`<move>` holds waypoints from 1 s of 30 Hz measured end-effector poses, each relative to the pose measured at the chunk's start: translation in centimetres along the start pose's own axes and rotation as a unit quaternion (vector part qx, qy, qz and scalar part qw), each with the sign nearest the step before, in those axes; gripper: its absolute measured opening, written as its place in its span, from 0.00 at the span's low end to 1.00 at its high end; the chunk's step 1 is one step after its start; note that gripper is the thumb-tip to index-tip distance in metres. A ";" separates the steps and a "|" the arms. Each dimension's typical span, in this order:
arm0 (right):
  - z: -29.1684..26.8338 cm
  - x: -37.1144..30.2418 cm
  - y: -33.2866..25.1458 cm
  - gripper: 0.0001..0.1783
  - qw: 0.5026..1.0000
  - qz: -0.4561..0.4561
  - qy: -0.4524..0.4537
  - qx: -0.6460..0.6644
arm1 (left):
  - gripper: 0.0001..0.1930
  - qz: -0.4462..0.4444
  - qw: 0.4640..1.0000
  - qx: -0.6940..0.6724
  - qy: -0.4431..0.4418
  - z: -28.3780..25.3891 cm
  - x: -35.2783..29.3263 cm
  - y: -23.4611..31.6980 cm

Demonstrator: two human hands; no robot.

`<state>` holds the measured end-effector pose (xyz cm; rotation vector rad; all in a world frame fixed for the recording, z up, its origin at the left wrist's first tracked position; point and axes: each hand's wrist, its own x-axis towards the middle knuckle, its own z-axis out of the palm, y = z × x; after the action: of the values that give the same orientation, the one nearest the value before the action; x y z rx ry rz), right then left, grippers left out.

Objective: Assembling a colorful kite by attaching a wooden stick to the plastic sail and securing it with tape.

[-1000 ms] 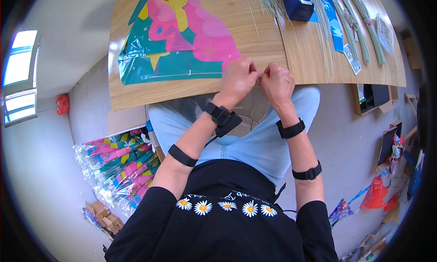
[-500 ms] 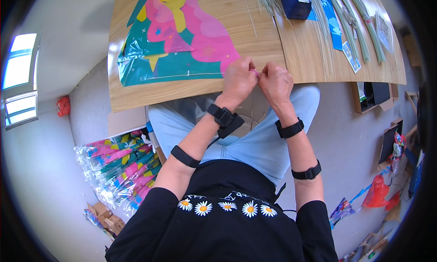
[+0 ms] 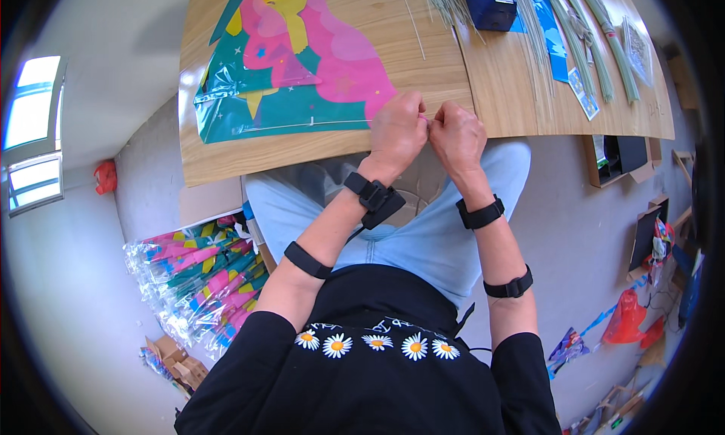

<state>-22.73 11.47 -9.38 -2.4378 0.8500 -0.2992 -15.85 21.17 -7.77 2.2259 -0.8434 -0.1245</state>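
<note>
A printed kite sail in pink, green and yellow lies flat over the left part of the table, and a thin pale rod runs along its near edge. Its pink right corner reaches into my hands at the table's front edge. My left hand is closed on that corner with thumb and fingers pinched. Right beside it, my right hand is also closed, its fingertips at the same bit of pink. The fingers mostly hide what lies between them.
On the wooden table are bundles of thin sticks, a dark blue box, a blue strip, a small card and a clear bag. Many plastic-wrapped colourful kites lie at lower left.
My left hand has shifted very slightly, its fingers still pinched by the right hand's. The kite sail and the rest of the table look the same.
</note>
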 end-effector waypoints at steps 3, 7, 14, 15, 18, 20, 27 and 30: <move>0.0 0.0 0.0 0.07 1.000 -0.001 -0.002 0.003 | 0.05 0.011 1.000 0.021 -0.001 0.2 0.0 -0.3; -0.1 0.0 0.0 0.07 1.000 0.006 0.001 0.000 | 0.05 -0.027 0.997 -0.066 -0.005 0.2 0.1 -1.4; -0.3 -0.1 -0.2 0.07 1.000 0.000 -0.001 0.005 | 0.04 -0.087 0.984 -0.151 -0.035 -0.3 0.1 -2.2; -0.3 -0.1 -0.2 0.07 1.000 0.004 -0.004 0.005 | 0.04 -0.073 0.985 -0.150 -0.034 -0.3 0.1 -2.1; -0.3 0.0 -0.2 0.07 1.000 0.009 -0.008 0.004 | 0.05 -0.099 0.977 -0.185 -0.041 -0.5 0.3 -2.0; -0.2 0.0 -0.2 0.07 1.000 0.010 -0.009 0.004 | 0.04 -0.095 0.977 -0.189 -0.024 -0.7 0.2 -1.9; -0.3 0.0 -0.1 0.07 1.000 0.005 -0.012 0.002 | 0.06 -0.120 0.976 -0.178 -0.026 -1.2 0.5 -2.2; -0.3 0.0 -0.2 0.07 1.000 0.004 -0.011 0.001 | 0.06 -0.085 0.984 -0.150 -0.036 -0.6 0.3 -1.5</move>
<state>-22.75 11.49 -9.04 -2.4300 0.8505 -0.2707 -14.62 22.15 -8.28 2.0130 -0.6248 -0.3901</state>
